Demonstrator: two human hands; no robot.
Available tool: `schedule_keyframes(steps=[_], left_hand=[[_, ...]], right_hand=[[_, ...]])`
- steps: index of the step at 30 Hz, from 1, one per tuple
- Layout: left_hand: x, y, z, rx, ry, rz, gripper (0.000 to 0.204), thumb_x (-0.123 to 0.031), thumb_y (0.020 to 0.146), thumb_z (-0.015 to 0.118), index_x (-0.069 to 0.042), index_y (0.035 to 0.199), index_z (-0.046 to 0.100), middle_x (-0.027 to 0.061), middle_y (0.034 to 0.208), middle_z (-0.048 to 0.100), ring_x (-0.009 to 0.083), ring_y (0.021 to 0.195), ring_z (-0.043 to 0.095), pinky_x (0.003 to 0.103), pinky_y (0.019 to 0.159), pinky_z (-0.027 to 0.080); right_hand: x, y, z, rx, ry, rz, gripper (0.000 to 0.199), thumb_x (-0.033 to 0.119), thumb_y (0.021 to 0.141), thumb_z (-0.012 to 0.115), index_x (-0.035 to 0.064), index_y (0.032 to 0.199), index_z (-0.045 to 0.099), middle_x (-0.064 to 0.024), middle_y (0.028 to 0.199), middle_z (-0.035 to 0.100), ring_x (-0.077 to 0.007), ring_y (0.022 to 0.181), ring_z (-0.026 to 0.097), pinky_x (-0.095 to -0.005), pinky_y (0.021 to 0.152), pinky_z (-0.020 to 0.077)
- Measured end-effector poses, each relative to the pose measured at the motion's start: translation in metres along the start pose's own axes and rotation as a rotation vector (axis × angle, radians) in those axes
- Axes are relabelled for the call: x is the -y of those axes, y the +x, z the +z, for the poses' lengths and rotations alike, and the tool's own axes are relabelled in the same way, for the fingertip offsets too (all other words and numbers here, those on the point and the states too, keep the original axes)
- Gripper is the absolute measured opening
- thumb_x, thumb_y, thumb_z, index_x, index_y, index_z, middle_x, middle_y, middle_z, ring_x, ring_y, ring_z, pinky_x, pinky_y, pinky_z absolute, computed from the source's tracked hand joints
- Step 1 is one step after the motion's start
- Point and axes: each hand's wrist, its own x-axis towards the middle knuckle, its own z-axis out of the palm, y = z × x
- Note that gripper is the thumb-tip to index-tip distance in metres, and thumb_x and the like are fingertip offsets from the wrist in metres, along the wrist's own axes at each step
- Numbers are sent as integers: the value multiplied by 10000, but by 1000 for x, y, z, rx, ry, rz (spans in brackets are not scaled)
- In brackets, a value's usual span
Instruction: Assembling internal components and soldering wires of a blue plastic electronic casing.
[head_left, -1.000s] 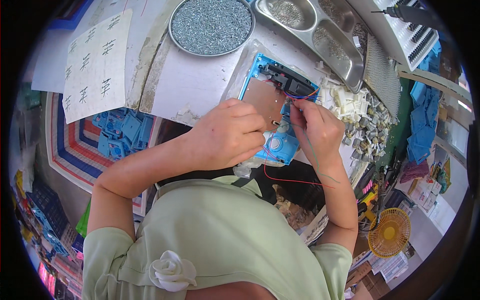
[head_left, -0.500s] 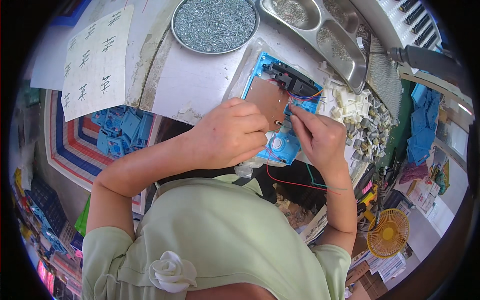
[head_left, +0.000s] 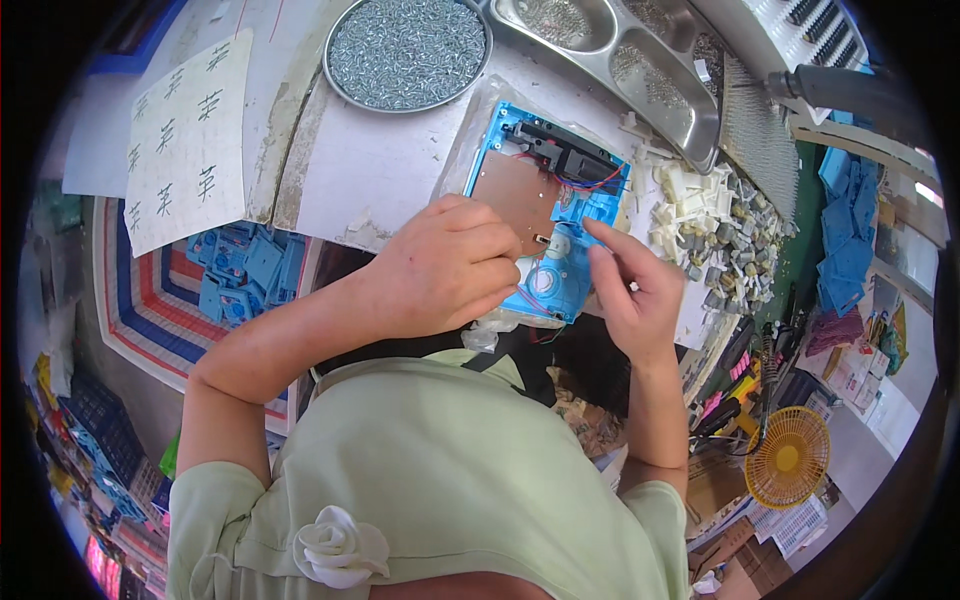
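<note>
A blue plastic housing lies on the bench in front of me, on clear plastic wrap. It holds a brown circuit board, a black module along its far side, thin red and blue wires, and a round speaker-like part. My left hand rests over the housing's left edge, fingers curled together; what they grip is hidden behind the knuckles. At the right edge is my right hand, index finger stretched toward the housing and thumb apart, with nothing visible between them.
A round metal tray of screws and a divided steel tray of small parts stand at the back. White plastic pieces and small grey parts are heaped on the right. A striped bag holds blue housings on the left.
My right hand has opened from a pinch at the wires and drawn slightly back. The loose red and green wires no longer hang across my right forearm. My left hand stays curled at the housing.
</note>
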Motion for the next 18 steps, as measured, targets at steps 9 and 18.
schedule_keyframes(steps=[9,18], left_hand=[[-2,5,-6,-37,10,30,218,-153,767,774,-105,964,696,38,979,629,251,964,602,406,904,438],[0,45,-2,30,271,-15,467,-373,767,788,-117,1148,705,34,993,571,239,964,543,452,921,349]], right_hand=[[-9,-52,-19,-45,-62,113,307,125,801,833,3,1024,660,-82,849,689,-145,754,655,-281,698,523],[-12,-109,55,-78,303,200,528,95,796,864,30,1129,460,-115,962,711,-148,858,669,-299,768,519]])
